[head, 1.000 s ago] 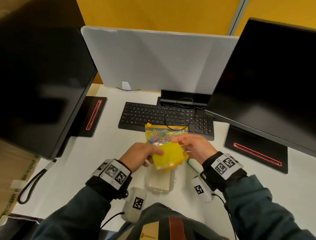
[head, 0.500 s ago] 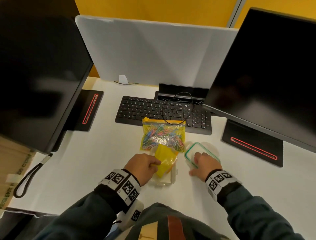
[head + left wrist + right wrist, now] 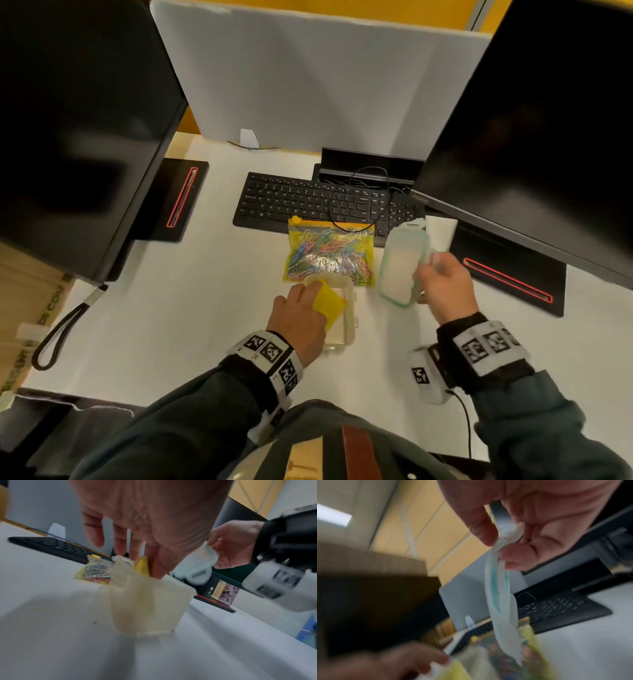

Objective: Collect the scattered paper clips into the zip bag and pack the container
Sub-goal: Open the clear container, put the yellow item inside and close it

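Observation:
The yellow zip bag [image 3: 330,253], full of coloured paper clips, lies flat on the white desk just in front of the keyboard. Nearer me stands a clear container [image 3: 352,308] with a yellow pad [image 3: 329,303] tilted inside it. My left hand [image 3: 310,291] reaches into the container and pinches the pad between thumb and fingers; the left wrist view shows the same hand [image 3: 147,566], pad [image 3: 141,565] and container [image 3: 145,608]. To the right, my right hand [image 3: 426,270] grips the green-rimmed lid [image 3: 400,267] by its edge, raised and tilted above the desk. The right wrist view shows this hand [image 3: 498,543] holding the lid [image 3: 501,601] edge-on.
A black keyboard [image 3: 308,202] with a looped cable [image 3: 352,226] lies behind the bag. Dark monitors stand at left [image 3: 68,137] and right [image 3: 548,137], the right one's stand base [image 3: 507,274] close to my right hand. A grey divider [image 3: 325,85] closes the back.
The yellow pad went down from above into the container, and the bag now lies on the desk. My right hand took the lid off the desk and lifted it.

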Available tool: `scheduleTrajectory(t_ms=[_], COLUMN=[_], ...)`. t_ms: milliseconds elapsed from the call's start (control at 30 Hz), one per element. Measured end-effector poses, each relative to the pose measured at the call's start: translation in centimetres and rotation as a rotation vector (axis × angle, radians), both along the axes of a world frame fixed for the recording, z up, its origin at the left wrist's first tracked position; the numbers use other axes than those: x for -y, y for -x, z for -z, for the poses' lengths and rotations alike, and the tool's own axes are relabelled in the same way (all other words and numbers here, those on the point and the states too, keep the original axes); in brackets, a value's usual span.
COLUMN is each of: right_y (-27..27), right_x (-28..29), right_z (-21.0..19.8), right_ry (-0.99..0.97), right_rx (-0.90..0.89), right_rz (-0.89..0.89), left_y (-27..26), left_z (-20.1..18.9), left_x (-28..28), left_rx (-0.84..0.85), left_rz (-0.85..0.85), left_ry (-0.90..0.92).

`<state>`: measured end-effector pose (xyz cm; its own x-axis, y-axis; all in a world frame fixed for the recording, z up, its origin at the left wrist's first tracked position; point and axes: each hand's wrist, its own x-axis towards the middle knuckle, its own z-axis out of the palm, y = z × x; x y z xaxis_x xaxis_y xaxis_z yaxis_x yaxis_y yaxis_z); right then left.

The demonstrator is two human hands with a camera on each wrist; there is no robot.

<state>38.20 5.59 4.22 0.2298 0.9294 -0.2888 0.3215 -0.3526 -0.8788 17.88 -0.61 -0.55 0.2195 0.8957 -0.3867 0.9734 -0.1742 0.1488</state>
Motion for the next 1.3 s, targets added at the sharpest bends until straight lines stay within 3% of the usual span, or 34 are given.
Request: scheduleTrajectory(t_ms=[100,133,200,333,433,600,733,833,1000,1100,1300], right_y=[-0.3,0.1,1.3,3.3,3.6,4.4,5.2,5.7,5.9,5.7,6.0], right_x=[0.3,0.7,1.5,2.2,2.2,2.2,2.8,3.2,3.3,2.9,1.9], right_z=[0.2,0.5,2.1,4.8,5.3,5.2,5.2,5.4,5.5,5.5,5.0], right_ry=[0.175,0.254,0.387,0.547,0.539,0.489,0.485,0.467,0.44,0.446,0.365], right_rx=[-0.807,-0.987,-1.088,-0.936,-0.894,-0.715,-0.529,-0.527,-0.518,-0.463,-0.038], right_rz=[0.079,0.046,-0.036,-0.095,-0.111,-0.163,-0.208,-0.216,-0.289,-0.325,-0.519], left_y=[1.0,1.3,1.8,2.7,3.3,3.4,4.1,4.4,4.7,5.2,5.5], left_z=[0.9,1.1,1.2,0.7,0.4,0.0,0.4,0.9,1.3,1.4,0.8], left_x=[0.2,0.2,0.2,0.2,0.1,0.3,0.7,1.0,1.2,1.2,0.0], left_rx=[0.194,0.263,0.364,0.545,0.625,0.652,0.569,0.651,0.974,1.066,1.142], left_rz=[-0.075,-0.104,-0.161,-0.317,-0.415,-0.538,-0.628,-0.715,-0.894,-0.928,-1.028], left_ry=[-0.008,-0.014,-0.037,-0.097,-0.106,-0.089,-0.126,-0.171,0.007,0.091,0.221])
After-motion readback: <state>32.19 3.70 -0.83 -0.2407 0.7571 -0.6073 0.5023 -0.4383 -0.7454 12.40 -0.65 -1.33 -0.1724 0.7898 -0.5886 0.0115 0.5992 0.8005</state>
